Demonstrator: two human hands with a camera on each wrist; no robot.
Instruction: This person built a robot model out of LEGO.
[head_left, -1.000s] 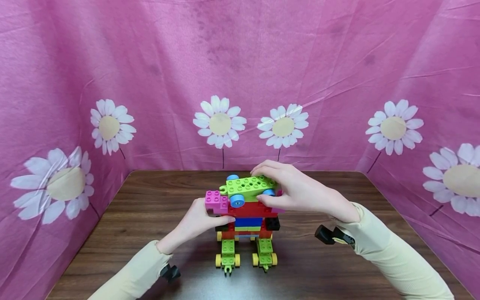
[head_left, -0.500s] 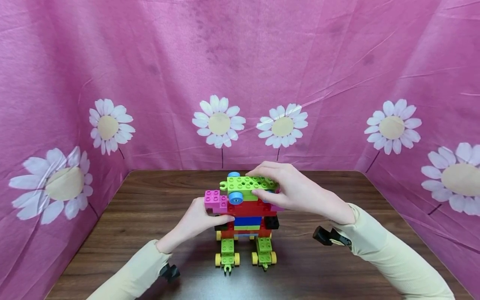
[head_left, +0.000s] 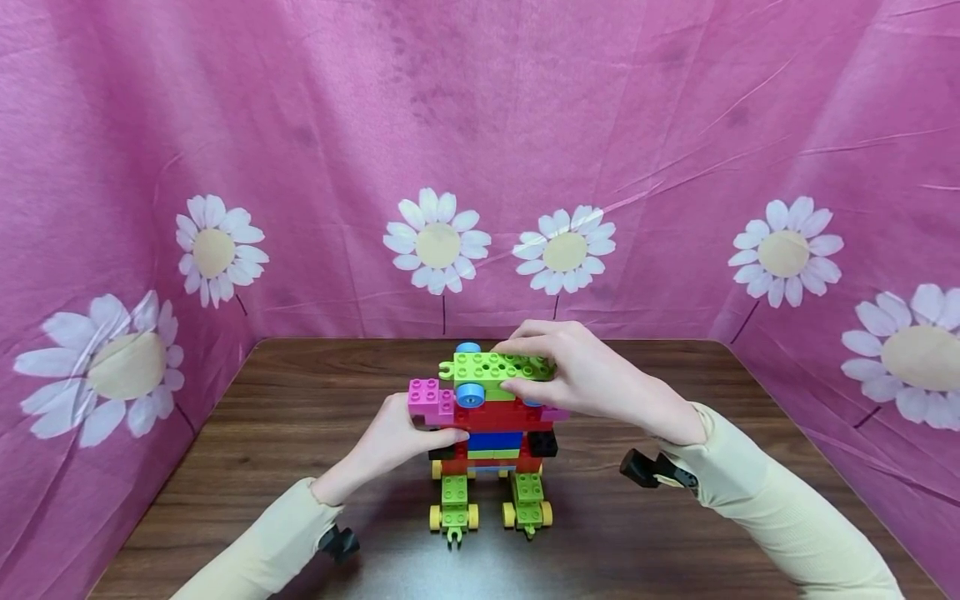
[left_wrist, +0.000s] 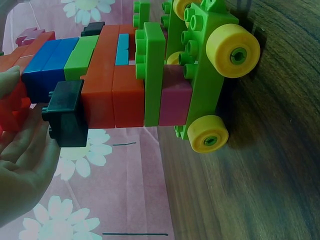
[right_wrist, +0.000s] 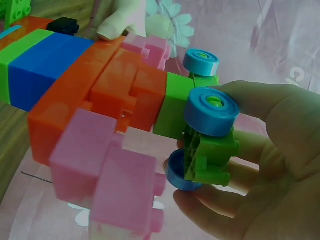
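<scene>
A building-brick figure stands upright on the table, with red bricks [head_left: 491, 414], a blue brick [head_left: 495, 442] and stepped pink bricks [head_left: 424, 397] out to both sides. Across its top lies a lime-green wheeled base [head_left: 480, 364] with blue wheels [right_wrist: 212, 111]. My right hand [head_left: 581, 371] grips this base from the right, thumb in front and fingers behind. My left hand [head_left: 390, 437] holds the figure's left side at the red bricks, just under the pink ones; its fingers are partly hidden. Beside that hand, a black brick [left_wrist: 67, 112] juts out.
Two lime-green wheeled bases [head_left: 453, 492] with yellow wheels [left_wrist: 233, 51] form the figure's feet on the dark wood table [head_left: 300, 433]. Pink cloth [head_left: 480, 125] printed with white daisies hangs around the table's back and sides.
My right hand has turned the lime-green wheeled base slightly, so it now sits straighter across the top of the figure. My left hand keeps its place.
</scene>
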